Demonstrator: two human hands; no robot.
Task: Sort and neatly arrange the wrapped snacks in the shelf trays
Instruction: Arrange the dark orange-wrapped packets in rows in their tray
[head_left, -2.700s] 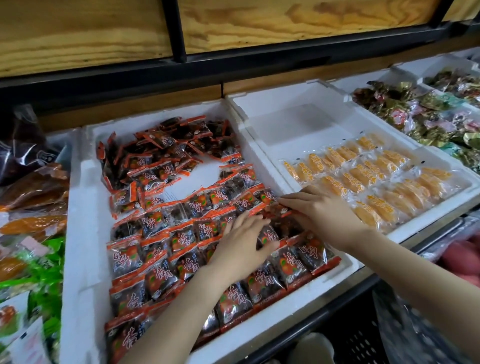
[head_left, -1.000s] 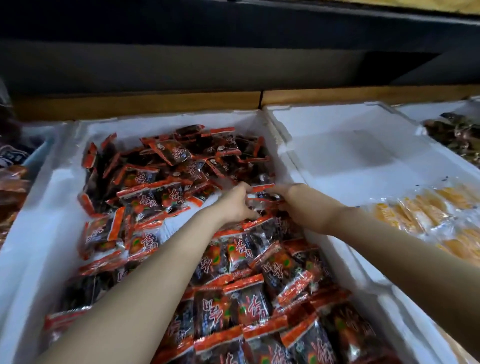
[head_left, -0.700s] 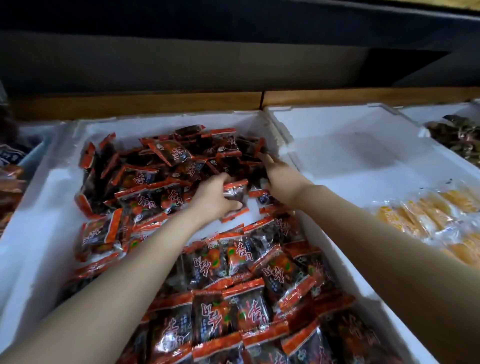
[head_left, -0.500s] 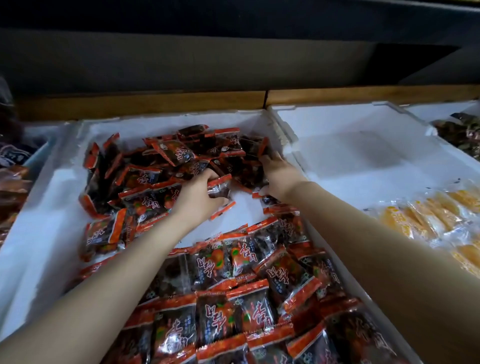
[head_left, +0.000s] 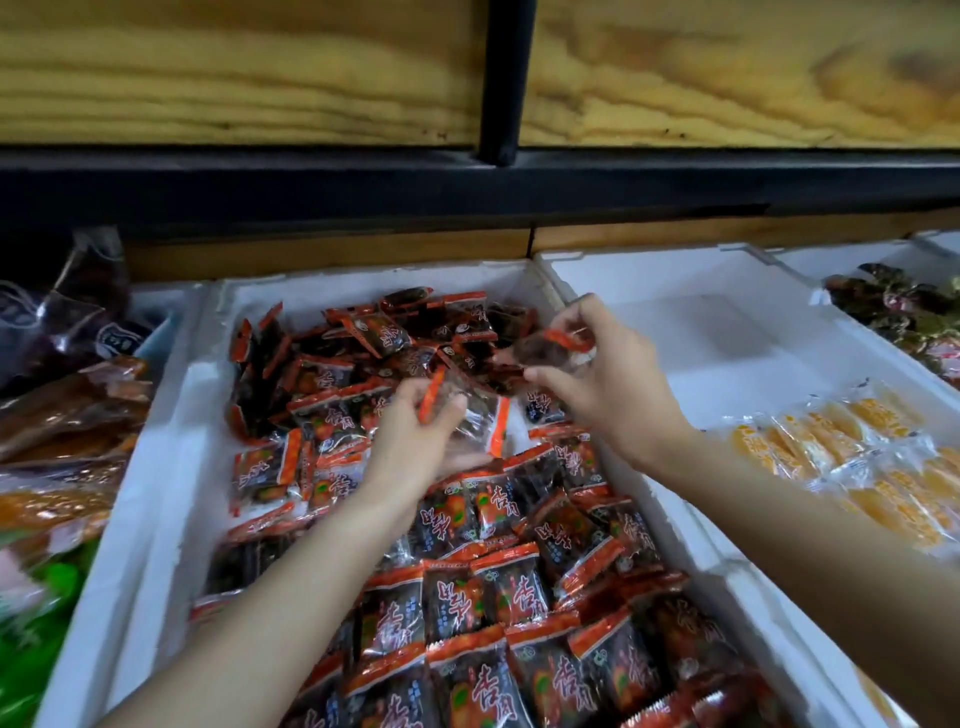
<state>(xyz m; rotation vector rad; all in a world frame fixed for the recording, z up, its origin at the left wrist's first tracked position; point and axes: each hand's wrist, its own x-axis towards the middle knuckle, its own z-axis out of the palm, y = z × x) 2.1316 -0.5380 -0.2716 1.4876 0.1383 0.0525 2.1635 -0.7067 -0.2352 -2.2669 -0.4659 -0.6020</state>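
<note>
**Both hands lifted off the heap, one packet apiece**

Since half a second earlier, when both hands were down among the loose packets at the back of the tray, I logged them raised above it, each carrying one.

- Left hand (head_left: 415, 441): fingers curled round a clear-backed packet (head_left: 475, 418) with orange-red sealed ends, held over the gap between heap and rows.
- Right hand (head_left: 608, 384): thumb and fingers pinched a dark packet (head_left: 545, 351) by its edges, held higher and just right of the left hand's packet, the two hands near each other.
- White foam tray (head_left: 171, 441): held all the red-and-black wrapped snacks.
- Loose heap (head_left: 363, 353): back of that tray, packets lying at every angle, some on edge.
- Arranged rows (head_left: 493, 597): front of the same tray, packets overlapping label-up in lines.
- Neighbouring tray (head_left: 727, 322): to the right, its back part bare, with yellow-orange snacks (head_left: 857, 457) in clear wrap towards the front.
- Mixed dark and shiny wrappers (head_left: 904, 312): in the tray farther right.
- Bagged goods (head_left: 67, 405): left of the foam tray, brown and orange contents, detail blurred.
- Wooden panels (head_left: 234, 73) and a black frame post (head_left: 498, 78): above the shelf.
</note>
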